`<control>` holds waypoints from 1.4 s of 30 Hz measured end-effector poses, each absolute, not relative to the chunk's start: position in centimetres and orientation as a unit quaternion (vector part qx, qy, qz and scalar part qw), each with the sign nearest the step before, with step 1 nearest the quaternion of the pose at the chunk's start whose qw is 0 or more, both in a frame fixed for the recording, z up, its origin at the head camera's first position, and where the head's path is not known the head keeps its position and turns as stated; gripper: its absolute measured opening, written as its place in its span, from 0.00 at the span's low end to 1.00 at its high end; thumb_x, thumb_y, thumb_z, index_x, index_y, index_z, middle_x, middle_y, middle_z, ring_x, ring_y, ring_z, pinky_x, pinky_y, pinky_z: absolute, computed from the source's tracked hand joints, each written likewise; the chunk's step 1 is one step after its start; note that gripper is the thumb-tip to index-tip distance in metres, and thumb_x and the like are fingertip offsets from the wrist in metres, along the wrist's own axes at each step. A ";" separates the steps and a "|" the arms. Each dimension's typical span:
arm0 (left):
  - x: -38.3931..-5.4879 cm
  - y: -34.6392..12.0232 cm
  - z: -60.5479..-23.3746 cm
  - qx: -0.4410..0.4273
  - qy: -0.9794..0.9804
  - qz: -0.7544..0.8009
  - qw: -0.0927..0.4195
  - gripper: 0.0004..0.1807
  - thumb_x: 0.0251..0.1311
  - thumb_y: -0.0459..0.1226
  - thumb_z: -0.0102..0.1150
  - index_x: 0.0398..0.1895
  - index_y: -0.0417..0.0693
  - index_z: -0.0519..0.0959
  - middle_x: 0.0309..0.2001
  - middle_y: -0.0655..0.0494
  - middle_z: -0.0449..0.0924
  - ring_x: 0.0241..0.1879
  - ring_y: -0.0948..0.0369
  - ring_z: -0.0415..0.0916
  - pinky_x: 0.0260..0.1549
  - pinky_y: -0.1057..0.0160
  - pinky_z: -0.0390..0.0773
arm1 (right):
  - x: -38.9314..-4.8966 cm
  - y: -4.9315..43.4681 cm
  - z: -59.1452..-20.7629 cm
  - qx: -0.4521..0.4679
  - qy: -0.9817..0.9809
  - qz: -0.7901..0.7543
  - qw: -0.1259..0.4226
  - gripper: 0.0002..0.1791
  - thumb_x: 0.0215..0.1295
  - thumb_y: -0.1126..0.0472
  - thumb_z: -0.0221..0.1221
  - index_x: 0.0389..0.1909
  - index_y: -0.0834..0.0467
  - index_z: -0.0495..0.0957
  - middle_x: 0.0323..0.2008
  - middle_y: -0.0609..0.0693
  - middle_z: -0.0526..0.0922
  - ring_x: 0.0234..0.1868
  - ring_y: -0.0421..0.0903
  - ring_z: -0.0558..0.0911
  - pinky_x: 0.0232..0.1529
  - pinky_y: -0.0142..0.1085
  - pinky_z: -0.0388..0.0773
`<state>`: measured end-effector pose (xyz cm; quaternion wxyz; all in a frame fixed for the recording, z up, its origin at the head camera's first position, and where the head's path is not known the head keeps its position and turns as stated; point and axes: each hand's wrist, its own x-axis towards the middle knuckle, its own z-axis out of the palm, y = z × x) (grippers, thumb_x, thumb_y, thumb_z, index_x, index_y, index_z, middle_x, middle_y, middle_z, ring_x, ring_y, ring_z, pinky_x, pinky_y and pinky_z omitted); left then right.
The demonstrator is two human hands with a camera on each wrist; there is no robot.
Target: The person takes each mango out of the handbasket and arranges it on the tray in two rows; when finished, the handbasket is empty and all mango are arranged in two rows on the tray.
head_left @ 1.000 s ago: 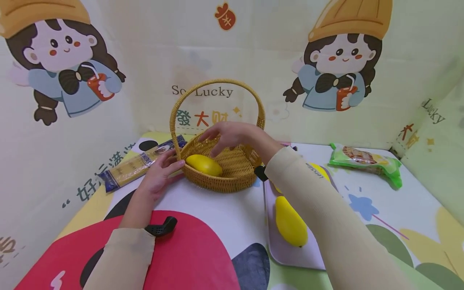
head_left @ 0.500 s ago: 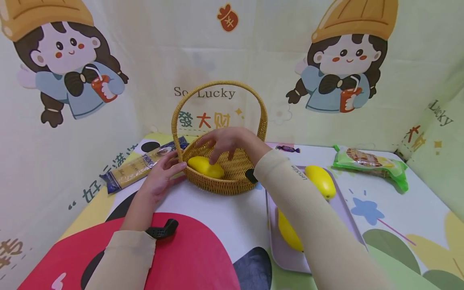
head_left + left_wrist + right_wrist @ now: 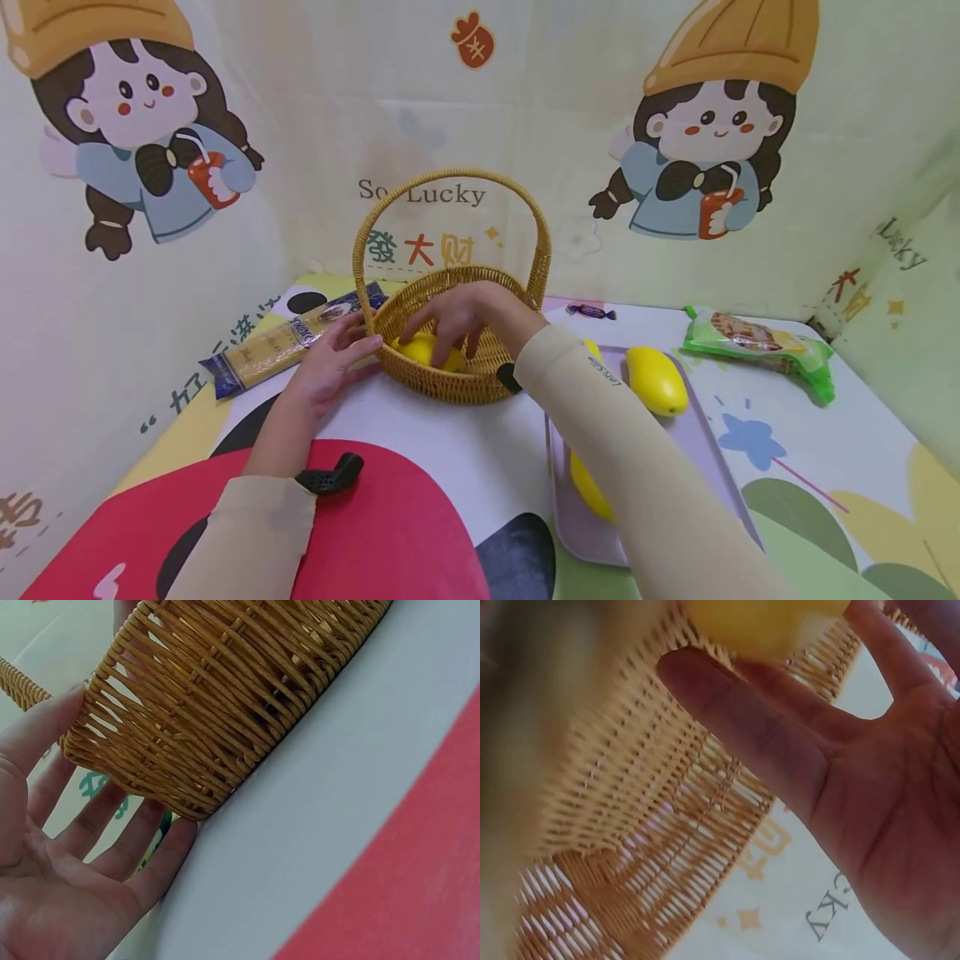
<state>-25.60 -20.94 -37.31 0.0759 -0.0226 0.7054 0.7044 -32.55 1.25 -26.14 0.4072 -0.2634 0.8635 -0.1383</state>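
Observation:
In the wicker basket [image 3: 450,385], whose tall handle arches overhead, lies a yellow mango [image 3: 417,349]. My right hand [image 3: 465,317] reaches down into the basket with its fingers and thumb curved over this mango. In the right wrist view the mango [image 3: 757,626] shows at the tips of the spread thumb and fingers, blurred at the top edge. My left hand [image 3: 330,367] holds the basket's left end, thumb on the rim by the handle's foot. From the left wrist, the other fingers of the left hand [image 3: 82,877] cup the outer weave [image 3: 202,697].
A lilac tray [image 3: 708,458] holds several mangoes [image 3: 657,382], partly hidden by my right sleeve [image 3: 600,417]. Behind it lies a purple-wrapped candy [image 3: 592,312]. A green snack packet [image 3: 757,337] is at right, a long pasta packet [image 3: 277,346] at left. Printed cloth walls stand behind.
My right hand has lowered from above the mango in the basket until its fingers lie around it. My left hand has stayed at the basket's left end.

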 end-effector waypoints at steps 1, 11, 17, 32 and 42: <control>-25.5 -21.1 -37.3 -0.023 0.705 0.705 0.077 0.41 0.74 0.44 0.59 0.84 0.63 0.50 0.81 0.48 0.52 0.78 0.48 0.57 0.73 0.46 0.69 | -32.4 1.0 -26.2 -0.268 0.862 -0.137 0.408 0.35 0.65 0.62 0.68 0.70 0.32 0.73 0.72 0.49 0.62 0.64 0.54 0.74 0.59 0.47 0.85; -25.1 -21.4 -37.4 -0.024 0.706 0.703 0.084 0.44 0.72 0.48 0.62 0.85 0.62 0.49 0.82 0.47 0.51 0.79 0.48 0.56 0.73 0.47 0.69 | -32.3 1.2 -26.6 -0.256 0.879 -0.146 0.374 0.32 0.66 0.60 0.69 0.68 0.34 0.76 0.71 0.50 0.63 0.61 0.54 0.76 0.52 0.42 0.88; -25.9 -20.5 -37.4 -0.011 0.700 0.709 0.086 0.43 0.72 0.47 0.62 0.84 0.61 0.51 0.81 0.47 0.53 0.77 0.48 0.59 0.72 0.47 0.70 | -32.7 4.0 -26.4 -0.252 0.889 -0.196 0.329 0.30 0.69 0.59 0.66 0.69 0.35 0.75 0.75 0.49 0.61 0.62 0.52 0.74 0.47 0.39 0.89; -26.0 -21.1 -37.1 -0.010 0.701 0.708 0.085 0.43 0.73 0.46 0.61 0.84 0.62 0.50 0.82 0.47 0.51 0.78 0.48 0.57 0.71 0.46 0.70 | -31.1 7.2 -24.2 -0.253 0.885 -0.283 0.269 0.31 0.68 0.55 0.68 0.70 0.34 0.74 0.72 0.53 0.67 0.58 0.52 0.78 0.48 0.39 0.88; -25.8 -21.1 -37.4 -0.008 0.698 0.710 0.089 0.46 0.70 0.50 0.64 0.85 0.63 0.49 0.81 0.48 0.51 0.75 0.54 0.61 0.71 0.48 0.71 | -28.7 10.7 -22.2 -0.250 0.904 -0.263 0.224 0.31 0.67 0.53 0.68 0.69 0.30 0.73 0.72 0.47 0.66 0.53 0.50 0.78 0.47 0.40 0.86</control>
